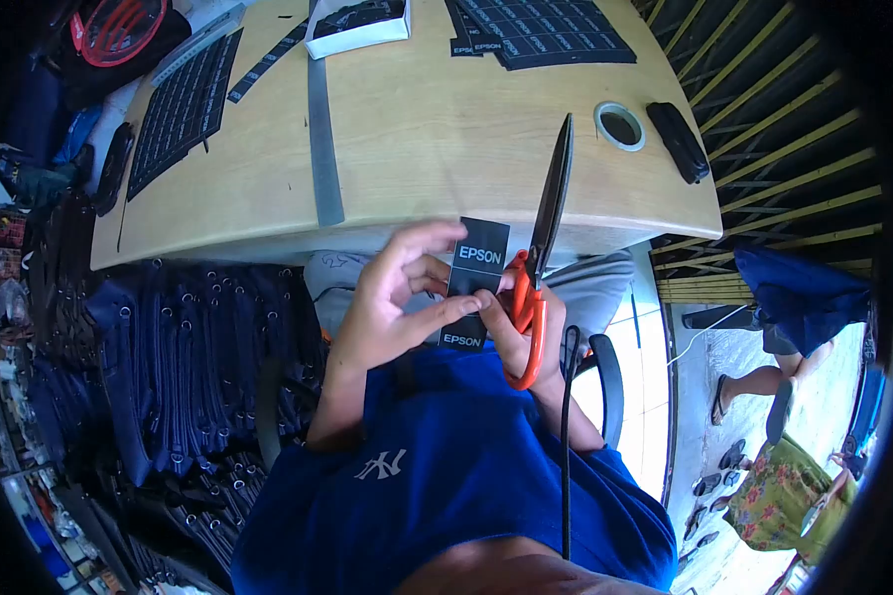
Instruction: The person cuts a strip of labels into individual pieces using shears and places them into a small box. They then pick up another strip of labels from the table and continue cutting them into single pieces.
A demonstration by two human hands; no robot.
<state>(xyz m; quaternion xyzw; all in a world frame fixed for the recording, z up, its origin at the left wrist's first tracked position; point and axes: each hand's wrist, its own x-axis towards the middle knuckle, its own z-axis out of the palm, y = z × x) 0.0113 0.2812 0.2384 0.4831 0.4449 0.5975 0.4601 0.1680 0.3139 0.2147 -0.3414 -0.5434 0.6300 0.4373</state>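
A short black strip of labels [478,260] printed "EPSON" in white is in front of my chest, just off the table's near edge. My left hand [395,293] pinches it from the left side, thumb across its middle and index finger by the top corner. My right hand [514,332] presses its thumb against the strip's right edge. That same hand carries scissors [552,203] with orange handles, hooked around the fingers. The blades point up over the table and look nearly closed. Some of my right fingers are hidden behind the handles and strip.
On the wooden table [417,149] lie label sheets [556,30], more sheets [184,114] at left, a white box [357,35], and a black case [677,142]. Dark blue straps [189,367] hang at left. A person in a flowered garment [784,496] is at right.
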